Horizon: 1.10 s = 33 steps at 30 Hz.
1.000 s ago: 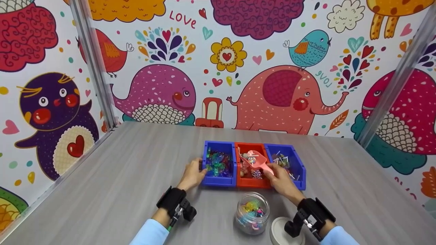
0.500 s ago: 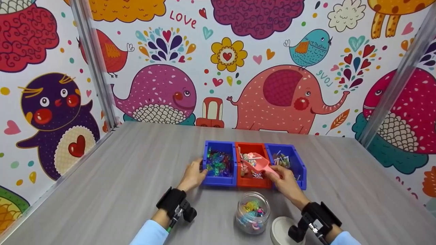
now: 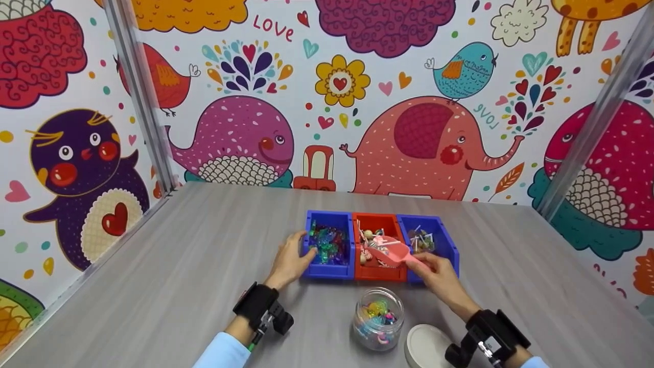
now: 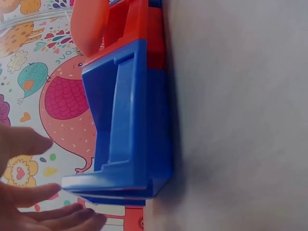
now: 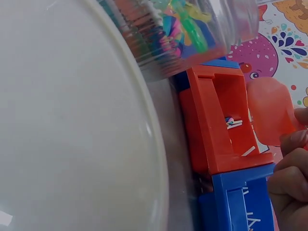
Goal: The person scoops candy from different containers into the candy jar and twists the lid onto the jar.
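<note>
My right hand [image 3: 442, 281] grips the handle of a pink scoop [image 3: 396, 254] above the front of the red bin [image 3: 383, 274]. Lollipops lie in the scoop, one white stick showing. In the right wrist view the scoop [image 5: 269, 110] is seen from below, curled fingers at its handle. My left hand [image 3: 291, 261] is beside the left blue bin [image 3: 328, 272], its thumb and fingers spread either side of the bin's side wall. The left wrist view shows this hand [image 4: 36, 202] with loosely extended fingers near the wall's edge; contact is unclear.
A glass jar [image 3: 377, 337] of colourful pieces stands in front of the bins. Beside it lies a round pale lid [image 3: 428, 347]. The right blue bin [image 3: 449, 250] holds more wrapped lollipops; clear coloured pieces [image 3: 329, 244] fill the left bin.
My right hand has drawn the scoop with its lollipops slightly right and toward me. My left hand stays by the left bin, its fingers having shifted a little.
</note>
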{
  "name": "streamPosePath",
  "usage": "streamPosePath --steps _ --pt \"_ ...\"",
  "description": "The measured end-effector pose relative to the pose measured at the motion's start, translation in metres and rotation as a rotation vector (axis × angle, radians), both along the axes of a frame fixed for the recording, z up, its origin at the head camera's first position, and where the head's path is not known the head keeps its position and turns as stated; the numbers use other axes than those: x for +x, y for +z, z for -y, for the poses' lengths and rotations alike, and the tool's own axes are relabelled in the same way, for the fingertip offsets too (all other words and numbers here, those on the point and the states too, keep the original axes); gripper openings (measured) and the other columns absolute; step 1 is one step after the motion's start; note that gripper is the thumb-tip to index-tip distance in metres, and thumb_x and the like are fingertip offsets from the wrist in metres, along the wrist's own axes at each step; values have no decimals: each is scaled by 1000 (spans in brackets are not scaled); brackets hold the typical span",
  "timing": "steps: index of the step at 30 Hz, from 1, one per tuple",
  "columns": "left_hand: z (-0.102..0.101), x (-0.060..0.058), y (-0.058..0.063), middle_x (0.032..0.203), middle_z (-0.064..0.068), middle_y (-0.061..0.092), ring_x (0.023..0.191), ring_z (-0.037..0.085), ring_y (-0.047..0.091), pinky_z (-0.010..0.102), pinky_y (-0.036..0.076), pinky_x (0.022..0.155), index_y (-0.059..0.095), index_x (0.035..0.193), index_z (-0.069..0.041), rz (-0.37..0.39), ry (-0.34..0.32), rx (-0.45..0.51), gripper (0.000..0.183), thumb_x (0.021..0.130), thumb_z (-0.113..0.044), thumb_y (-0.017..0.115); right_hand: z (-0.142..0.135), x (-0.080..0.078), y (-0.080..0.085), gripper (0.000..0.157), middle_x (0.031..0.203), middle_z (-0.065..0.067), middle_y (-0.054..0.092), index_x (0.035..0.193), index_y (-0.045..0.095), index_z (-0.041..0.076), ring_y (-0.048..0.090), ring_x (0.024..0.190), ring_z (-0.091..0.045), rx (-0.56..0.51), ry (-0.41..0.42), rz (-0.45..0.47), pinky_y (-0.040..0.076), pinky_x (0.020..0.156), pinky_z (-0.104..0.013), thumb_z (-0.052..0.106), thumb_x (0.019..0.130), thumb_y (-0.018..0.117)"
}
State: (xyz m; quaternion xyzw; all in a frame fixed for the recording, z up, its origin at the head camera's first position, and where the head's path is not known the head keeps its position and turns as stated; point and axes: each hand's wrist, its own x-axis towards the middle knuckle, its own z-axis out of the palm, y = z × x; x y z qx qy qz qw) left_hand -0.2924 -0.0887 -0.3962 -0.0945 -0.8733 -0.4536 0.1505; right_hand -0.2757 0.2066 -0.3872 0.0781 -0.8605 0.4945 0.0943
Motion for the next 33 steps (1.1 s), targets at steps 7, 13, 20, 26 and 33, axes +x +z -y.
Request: streamPosePath --steps 7,13,20,26,33 --pt "-7 6 4 121 24 49 113 37 45 48 37 92 49 117 4 -165 -69 21 39 84 -13 59 -11 8 3 28 62 -1 43 99 63 -2 39 52 -9 -26 54 62 30 46 -19 22 85 60" --pt "-13 12 8 122 25 47 112 36 47 47 39 91 52 113 4 -254 -113 22 34 84 -13 59 -15 15 8 36 57 1 35 104 60 -2 34 47 -8 -41 103 159 28 43 -19 29 87 56" --pt "-22 18 10 115 21 54 107 32 51 42 44 87 50 115 4 -208 -322 80 40 84 -20 61 -20 25 12 35 56 3 35 104 58 -7 31 44 -6 -121 154 169 25 41 -18 24 88 55" --pt "-29 24 8 124 19 49 113 31 48 40 42 91 44 123 2 33 -535 74 60 78 -33 66 -25 32 15 31 55 5 36 102 57 -9 28 43 -5 -158 206 139 23 40 -19 18 89 54" --pt "-40 32 5 130 11 46 117 20 45 28 43 89 39 131 -7 183 -653 -75 75 70 -34 74 -34 34 17 28 54 6 34 100 55 -13 27 44 -4 -153 303 112 19 38 -26 12 91 51"
